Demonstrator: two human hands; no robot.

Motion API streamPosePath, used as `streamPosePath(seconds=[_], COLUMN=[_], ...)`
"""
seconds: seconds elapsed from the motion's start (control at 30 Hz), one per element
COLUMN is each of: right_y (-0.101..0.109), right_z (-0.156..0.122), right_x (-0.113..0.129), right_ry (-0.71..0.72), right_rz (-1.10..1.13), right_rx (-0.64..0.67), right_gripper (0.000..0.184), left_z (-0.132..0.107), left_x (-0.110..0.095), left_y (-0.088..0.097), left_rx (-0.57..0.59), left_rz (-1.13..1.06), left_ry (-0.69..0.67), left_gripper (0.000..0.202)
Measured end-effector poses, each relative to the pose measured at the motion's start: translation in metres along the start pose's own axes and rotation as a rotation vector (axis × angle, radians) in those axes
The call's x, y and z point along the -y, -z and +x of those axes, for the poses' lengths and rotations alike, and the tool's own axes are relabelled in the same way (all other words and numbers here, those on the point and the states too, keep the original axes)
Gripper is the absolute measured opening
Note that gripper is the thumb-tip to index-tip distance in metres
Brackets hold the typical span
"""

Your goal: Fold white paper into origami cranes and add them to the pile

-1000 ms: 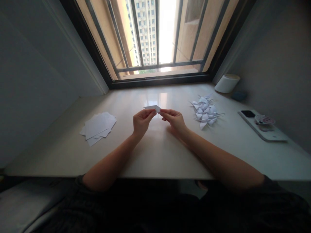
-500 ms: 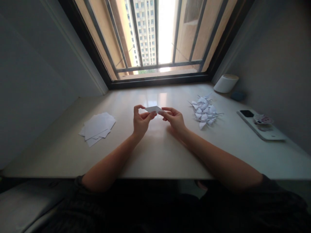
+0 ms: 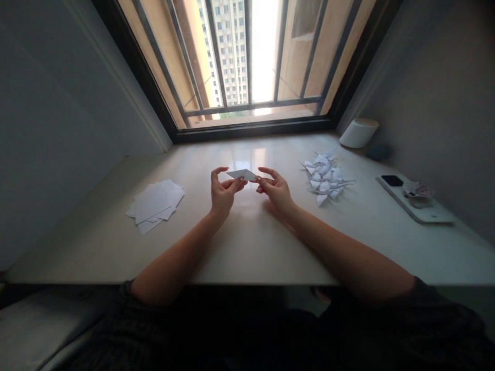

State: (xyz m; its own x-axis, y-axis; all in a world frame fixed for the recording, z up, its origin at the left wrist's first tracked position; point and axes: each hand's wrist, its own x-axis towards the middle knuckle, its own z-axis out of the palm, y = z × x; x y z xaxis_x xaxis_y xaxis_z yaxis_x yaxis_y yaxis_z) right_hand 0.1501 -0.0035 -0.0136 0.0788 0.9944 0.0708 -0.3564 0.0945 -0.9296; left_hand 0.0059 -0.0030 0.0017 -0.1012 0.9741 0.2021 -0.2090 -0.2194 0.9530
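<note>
Window desk (image 3: 247,242) — both hands pinch folded paper (image 3: 242,174); left hand (image 3: 223,191) forefinger lifted since earlier, right hand (image 3: 275,189) unchanged.

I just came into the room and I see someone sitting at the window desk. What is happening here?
A person holds a small folded white paper above the desk, pinched between the left hand and the right hand. A loose stack of white paper sheets lies to the left. A pile of folded paper cranes lies to the right, with a phone beyond it.
</note>
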Motion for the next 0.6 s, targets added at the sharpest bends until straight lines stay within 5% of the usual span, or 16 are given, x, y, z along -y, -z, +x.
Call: streamPosePath(seconds=[0.6], right_y=[-0.0024], right_z=[-0.0047], right_x=[0.0002], right_ry=[-0.004], right_rz=[-0.021], right_rx=[0.068], right_gripper=[0.068], left_z=[-0.0035], left_x=[0.0073], left_y=[0.0018], left_rx=[0.009], left_rz=[0.096], left_ry=[-0.099], left_gripper=[0.056])
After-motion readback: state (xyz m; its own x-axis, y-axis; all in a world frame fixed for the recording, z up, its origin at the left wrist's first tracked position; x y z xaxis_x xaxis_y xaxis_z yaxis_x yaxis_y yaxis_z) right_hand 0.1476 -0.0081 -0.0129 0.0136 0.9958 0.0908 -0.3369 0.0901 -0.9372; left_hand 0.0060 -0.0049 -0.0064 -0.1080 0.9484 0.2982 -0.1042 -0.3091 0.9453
